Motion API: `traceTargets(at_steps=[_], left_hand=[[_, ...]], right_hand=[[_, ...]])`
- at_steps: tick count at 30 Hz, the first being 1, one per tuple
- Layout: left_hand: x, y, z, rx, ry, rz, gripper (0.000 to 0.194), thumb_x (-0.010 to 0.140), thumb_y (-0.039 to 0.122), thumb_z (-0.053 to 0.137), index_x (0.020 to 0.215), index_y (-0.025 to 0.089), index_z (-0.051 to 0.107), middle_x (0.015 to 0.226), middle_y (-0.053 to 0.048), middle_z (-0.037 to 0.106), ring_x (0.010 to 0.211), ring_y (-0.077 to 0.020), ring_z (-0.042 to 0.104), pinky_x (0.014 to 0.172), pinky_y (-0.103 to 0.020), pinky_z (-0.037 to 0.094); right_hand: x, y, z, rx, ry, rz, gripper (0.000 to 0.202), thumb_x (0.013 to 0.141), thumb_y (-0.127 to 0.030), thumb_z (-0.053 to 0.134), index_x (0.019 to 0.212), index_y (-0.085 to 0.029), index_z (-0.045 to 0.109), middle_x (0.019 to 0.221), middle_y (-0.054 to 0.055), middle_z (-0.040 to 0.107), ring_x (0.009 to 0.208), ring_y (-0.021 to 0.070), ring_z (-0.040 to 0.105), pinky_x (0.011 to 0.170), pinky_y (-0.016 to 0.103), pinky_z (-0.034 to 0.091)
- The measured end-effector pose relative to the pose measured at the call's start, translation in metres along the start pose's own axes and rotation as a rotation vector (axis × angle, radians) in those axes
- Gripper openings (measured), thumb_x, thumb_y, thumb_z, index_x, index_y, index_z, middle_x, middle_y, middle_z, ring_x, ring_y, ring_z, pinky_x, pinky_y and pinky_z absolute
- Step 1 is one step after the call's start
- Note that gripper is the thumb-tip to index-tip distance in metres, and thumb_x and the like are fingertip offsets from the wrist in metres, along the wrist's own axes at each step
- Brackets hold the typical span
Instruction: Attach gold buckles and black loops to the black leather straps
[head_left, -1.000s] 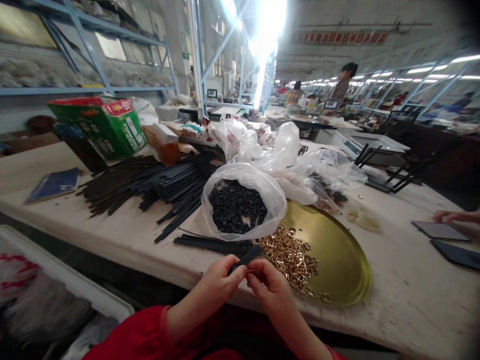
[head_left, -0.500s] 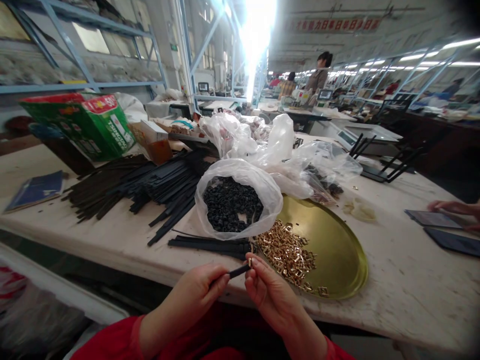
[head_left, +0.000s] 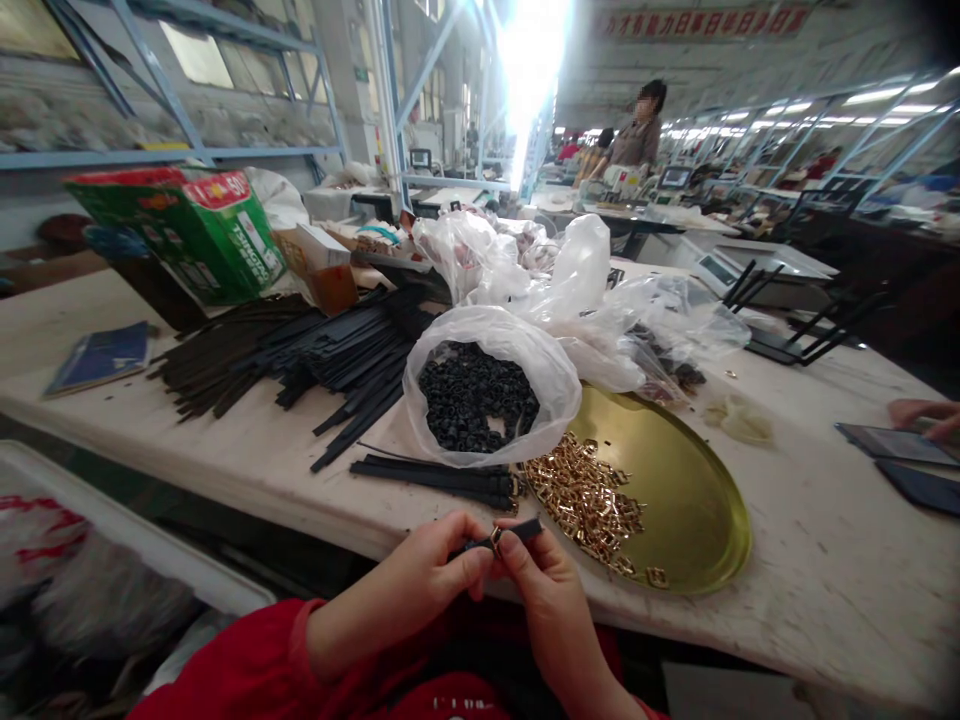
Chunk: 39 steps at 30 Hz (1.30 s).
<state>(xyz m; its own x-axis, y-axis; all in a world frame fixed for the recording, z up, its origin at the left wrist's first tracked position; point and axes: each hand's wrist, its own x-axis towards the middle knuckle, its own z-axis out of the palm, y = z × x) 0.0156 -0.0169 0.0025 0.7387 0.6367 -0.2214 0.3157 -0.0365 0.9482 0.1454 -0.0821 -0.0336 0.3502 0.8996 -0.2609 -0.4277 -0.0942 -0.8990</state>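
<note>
While left hand [head_left: 439, 560] and right hand [head_left: 553, 585] pinched the strap [head_left: 531, 529], it sat just left of the tray [head_left: 679, 480] | long axis aimed trayward, buckle [head_left: 496, 540] between the hands | right hand was nearer!

wearer's two hands [head_left: 444, 562], one held strap [head_left: 529, 529], one held buckle [head_left: 496, 541], one tray [head_left: 679, 500], one booklet [head_left: 101, 357]

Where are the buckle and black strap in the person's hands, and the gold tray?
Buckle [head_left: 496, 538]: head view, on the visible part of its gold frame.
Black strap [head_left: 530, 529]: head view, on its free end.
Gold tray [head_left: 679, 480]: head view, on its bare surface.
</note>
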Motion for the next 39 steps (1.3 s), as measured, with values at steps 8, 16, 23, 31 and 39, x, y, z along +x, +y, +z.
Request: traceTargets(at_steps=[8, 16, 23, 31, 39], left_hand=[[0.0, 0.009, 0.002, -0.114, -0.005, -0.133, 0.026, 0.077, 0.042, 0.047, 0.077, 0.016, 0.047, 0.064, 0.004, 0.054, 0.04, -0.0048, 0.04, 0.039, -0.018, 0.03], [0.002, 0.013, 0.005, -0.109, 0.051, -0.182, 0.025, 0.074, 0.04, 0.046, 0.072, 0.015, 0.047, 0.065, 0.003, 0.057, 0.038, -0.0034, 0.041, 0.036, -0.016, 0.029], [0.003, 0.007, 0.009, -0.123, 0.105, -0.167, 0.022, 0.077, 0.038, 0.046, 0.07, 0.017, 0.045, 0.058, 0.005, 0.054, 0.037, -0.0041, 0.039, 0.036, -0.016, 0.026], [0.003, -0.002, 0.008, -0.084, 0.12, -0.132, 0.021, 0.08, 0.036, 0.047, 0.071, 0.018, 0.046, 0.056, 0.005, 0.053, 0.039, -0.0065, 0.043, 0.038, -0.017, 0.029], [0.014, -0.002, -0.002, 0.034, 0.176, -0.129, 0.024, 0.077, 0.039, 0.05, 0.067, 0.018, 0.045, 0.056, 0.006, 0.049, 0.046, -0.0086, 0.041, 0.045, -0.02, 0.031]], right_hand=[[-0.002, -0.012, 0.002, -0.079, 0.0, -0.027, 0.033, 0.058, -0.045, 0.075, 0.075, -0.017, 0.067, 0.062, 0.0, 0.064, 0.058, 0.0136, 0.056, 0.057, 0.026, 0.046], [-0.003, -0.01, -0.002, -0.116, -0.079, -0.062, 0.031, 0.069, -0.047, 0.066, 0.074, -0.017, 0.063, 0.059, -0.001, 0.061, 0.055, 0.0136, 0.055, 0.056, 0.026, 0.045], [0.0, -0.009, -0.004, -0.457, 0.04, -0.329, 0.029, 0.076, -0.046, 0.057, 0.063, -0.021, 0.057, 0.056, 0.0, 0.058, 0.055, 0.0149, 0.052, 0.054, 0.026, 0.038], [0.011, -0.005, -0.008, -0.434, -0.078, -0.229, 0.02, 0.076, -0.038, 0.059, 0.067, -0.02, 0.056, 0.061, -0.001, 0.058, 0.056, 0.0141, 0.051, 0.053, 0.025, 0.04], [0.014, -0.001, -0.009, -0.66, -0.002, -0.478, 0.009, 0.077, -0.028, 0.057, 0.07, -0.022, 0.056, 0.061, -0.002, 0.055, 0.057, 0.0137, 0.05, 0.055, 0.024, 0.039]])
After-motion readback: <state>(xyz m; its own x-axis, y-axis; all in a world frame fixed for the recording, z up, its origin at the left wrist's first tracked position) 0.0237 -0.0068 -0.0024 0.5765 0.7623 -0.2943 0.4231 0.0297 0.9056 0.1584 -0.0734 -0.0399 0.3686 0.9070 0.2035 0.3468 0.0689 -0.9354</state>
